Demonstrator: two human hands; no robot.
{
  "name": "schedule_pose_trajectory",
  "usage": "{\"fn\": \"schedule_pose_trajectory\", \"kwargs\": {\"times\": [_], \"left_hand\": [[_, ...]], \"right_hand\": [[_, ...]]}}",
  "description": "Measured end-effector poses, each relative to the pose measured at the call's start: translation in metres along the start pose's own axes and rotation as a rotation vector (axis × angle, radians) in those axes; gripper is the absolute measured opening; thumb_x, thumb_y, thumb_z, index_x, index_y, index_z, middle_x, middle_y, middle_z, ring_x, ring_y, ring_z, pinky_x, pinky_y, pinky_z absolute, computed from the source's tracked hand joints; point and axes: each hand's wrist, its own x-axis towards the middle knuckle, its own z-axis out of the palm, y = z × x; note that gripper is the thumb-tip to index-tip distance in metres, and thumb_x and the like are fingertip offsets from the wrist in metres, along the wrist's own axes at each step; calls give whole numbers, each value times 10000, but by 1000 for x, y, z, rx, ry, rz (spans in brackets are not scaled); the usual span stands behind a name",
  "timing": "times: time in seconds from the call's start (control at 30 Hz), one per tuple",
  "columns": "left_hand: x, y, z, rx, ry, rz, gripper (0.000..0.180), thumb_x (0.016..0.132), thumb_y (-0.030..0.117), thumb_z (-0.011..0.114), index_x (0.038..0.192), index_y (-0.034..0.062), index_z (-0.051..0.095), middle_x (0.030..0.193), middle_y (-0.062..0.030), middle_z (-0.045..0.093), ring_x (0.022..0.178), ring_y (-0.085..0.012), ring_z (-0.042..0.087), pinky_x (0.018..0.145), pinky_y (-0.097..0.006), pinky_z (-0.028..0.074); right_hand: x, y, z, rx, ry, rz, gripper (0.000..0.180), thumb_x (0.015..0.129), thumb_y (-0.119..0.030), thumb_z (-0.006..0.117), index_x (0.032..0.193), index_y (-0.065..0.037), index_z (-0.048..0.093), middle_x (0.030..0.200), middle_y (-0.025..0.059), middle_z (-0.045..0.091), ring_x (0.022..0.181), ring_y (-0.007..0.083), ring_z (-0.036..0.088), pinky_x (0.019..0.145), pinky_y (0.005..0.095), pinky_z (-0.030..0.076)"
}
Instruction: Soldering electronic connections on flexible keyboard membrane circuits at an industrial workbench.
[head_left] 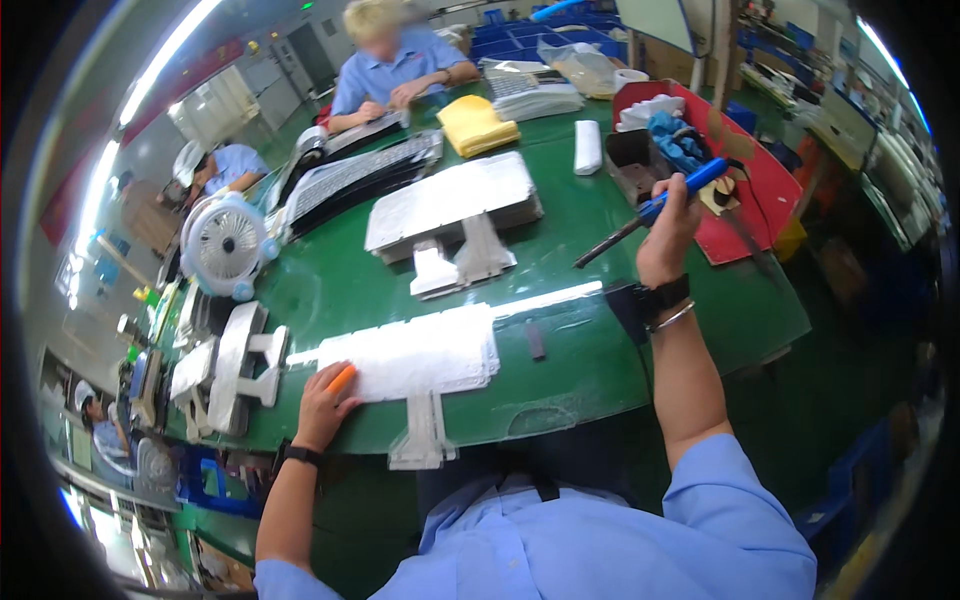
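My right hand point(668, 238) is wrapped round the blue handle of a soldering iron point(655, 205), raised over the right side of the table. Its dark metal shaft slants down to the left, with the tip apart from the tabletop. My left hand point(322, 408) lies with fingers stretched on the left end of a white, flat, stacked sheet-like piece point(415, 352). Something orange point(342, 379), like a finger cover, sits at one of its fingers. A pale tab point(423, 435) extends from this piece past the table's near edge. A small dark strip point(537, 340) lies to its right.
Another white stack point(455, 200) stands farther back on the green table point(560, 240). A fan point(228, 240) and more white pieces point(240, 370) are at left. A yellow cloth point(478, 125), white roll point(588, 148) and red bin point(735, 215) lie beyond. A co-worker point(400, 75) sits opposite.
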Motion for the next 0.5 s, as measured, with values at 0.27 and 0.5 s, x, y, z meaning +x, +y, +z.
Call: {"fn": "schedule_pose_trajectory", "kwargs": {"times": [0.27, 0.5], "left_hand": [[74, 99, -46, -56, -125, 173, 489, 750, 174, 699, 1189, 6, 561, 1261, -159, 530, 1199, -329, 466, 991, -463, 376], [112, 141, 15, 118, -481, 265, 792, 790, 437, 643, 1318, -83, 366, 1378, -279, 340, 1283, -442, 318, 1053, -490, 280]], "right_hand": [[-1, -10, -1, -98, -6, 18, 284, 919, -323, 539, 788, -77, 488, 721, -23, 468, 661, 69, 399, 623, 245, 328], [-1, -1, -8, -123, 40, -55, 332, 957, -393, 492, 775, -119, 445, 715, -39, 404, 650, 72, 384, 569, 259, 340]]}}
